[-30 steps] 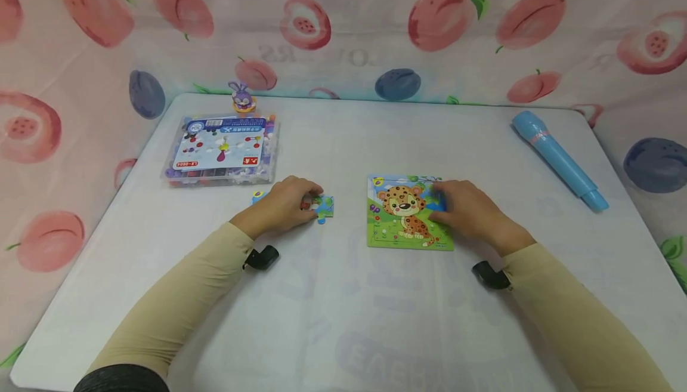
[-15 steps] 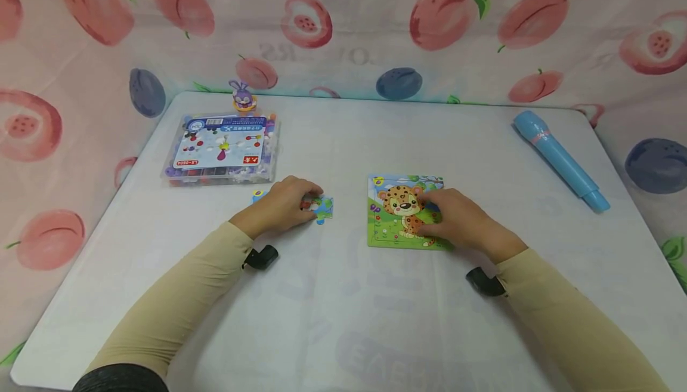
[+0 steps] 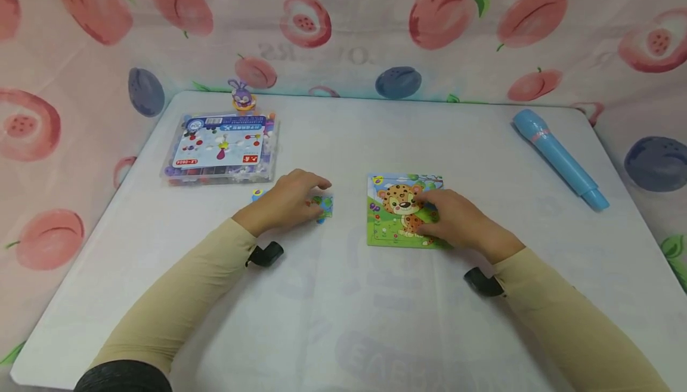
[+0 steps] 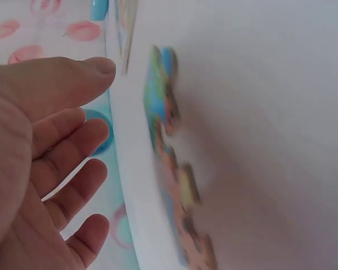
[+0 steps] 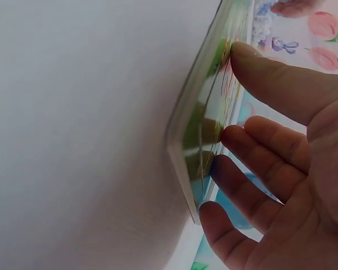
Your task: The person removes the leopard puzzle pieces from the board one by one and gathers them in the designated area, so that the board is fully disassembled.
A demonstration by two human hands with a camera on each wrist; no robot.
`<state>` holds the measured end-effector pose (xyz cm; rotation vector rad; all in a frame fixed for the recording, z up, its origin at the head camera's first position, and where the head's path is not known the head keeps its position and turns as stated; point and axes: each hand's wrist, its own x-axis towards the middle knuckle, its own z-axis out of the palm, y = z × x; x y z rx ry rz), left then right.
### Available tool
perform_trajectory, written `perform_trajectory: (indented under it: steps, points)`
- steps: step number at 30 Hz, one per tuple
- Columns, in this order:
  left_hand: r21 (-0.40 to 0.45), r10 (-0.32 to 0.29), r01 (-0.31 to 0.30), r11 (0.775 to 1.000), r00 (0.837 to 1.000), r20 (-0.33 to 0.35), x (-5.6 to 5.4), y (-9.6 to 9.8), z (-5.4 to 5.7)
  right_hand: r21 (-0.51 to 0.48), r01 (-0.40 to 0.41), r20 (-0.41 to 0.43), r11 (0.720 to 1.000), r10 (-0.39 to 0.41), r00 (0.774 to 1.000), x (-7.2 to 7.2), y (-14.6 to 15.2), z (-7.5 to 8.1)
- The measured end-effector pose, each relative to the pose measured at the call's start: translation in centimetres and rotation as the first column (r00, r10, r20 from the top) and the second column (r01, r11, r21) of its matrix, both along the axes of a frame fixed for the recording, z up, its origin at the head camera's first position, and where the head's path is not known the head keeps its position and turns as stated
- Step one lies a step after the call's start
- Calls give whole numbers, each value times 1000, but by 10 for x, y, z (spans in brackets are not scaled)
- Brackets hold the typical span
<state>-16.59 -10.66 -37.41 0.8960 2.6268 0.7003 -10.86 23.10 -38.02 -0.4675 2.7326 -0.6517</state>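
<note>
A square leopard jigsaw puzzle [image 3: 385, 228] lies flat on the white table. My right hand [image 3: 461, 224] rests its fingertips on the puzzle's right half, covering part of the picture; the right wrist view shows thumb and fingers spread against the puzzle [image 5: 203, 126]. To the left, my left hand [image 3: 287, 202] hovers over some blue and green jigsaw pieces [image 3: 327, 202], mostly hidden beneath it. Thumb and fingers stand apart with nothing between them. In the left wrist view these jigsaw pieces [image 4: 156, 93] form an uneven, knobbed row on the table, slightly blurred, apart from the hand.
A clear plastic case [image 3: 220, 144] with a blue label stands at the back left. Behind it is a small purple rabbit figure [image 3: 243, 96]. A blue microphone-shaped tube [image 3: 558, 156] lies at the right. Fruit-print cloth [image 3: 343, 28] hangs along the table's back edge.
My right hand has slid left, farther onto the leopard puzzle. The left hand has let go of the jigsaw pieces, its thumb and fingers spreading wider. The pieces stay in place.
</note>
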Motion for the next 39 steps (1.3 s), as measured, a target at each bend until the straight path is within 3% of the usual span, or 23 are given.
perform_trajectory:
  steps: [9, 20, 26, 39]
  points:
    - [-67, -73, 73, 995, 997, -5, -4, 38, 4, 6, 17, 29, 1000, -17, 999, -1, 0, 0]
    - [-142, -132, 132, 981, 991, 8, -6, 94, -3, -15, 10, 23, 1000, -10, 1000, -2, 1, -4]
    - [-155, -144, 144, 977, 989, 14, -1, 105, -3, -21, 7, 14, 1000, -7, 1000, -2, 1, -3]
    - [-199, -84, 85, 976, 996, 17, 1, 114, -7, -18, 14, 16, 1000, -14, 1000, -1, 1, 0]
